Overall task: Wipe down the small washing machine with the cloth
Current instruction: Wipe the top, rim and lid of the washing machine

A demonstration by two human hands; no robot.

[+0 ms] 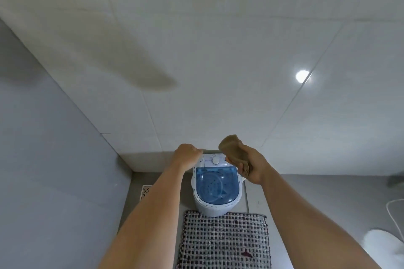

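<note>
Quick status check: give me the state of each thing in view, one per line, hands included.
Washer: upright on the floor, blue lid shut.
Dial: setting too small to read.
Cloth: bunched in the right hand, off the washer.
Right hand: grip shut on the cloth.
Left hand: fisted at the washer's back left corner; contents unclear.
Mat: flat in front of the washer.

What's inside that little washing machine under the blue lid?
Through the see-through blue lid of the washing machine a perforated drum shows, with a few dark bits I cannot identify. The lid's glare and tint hide the drum's bottom, so any water or laundry cannot be made out.
</note>
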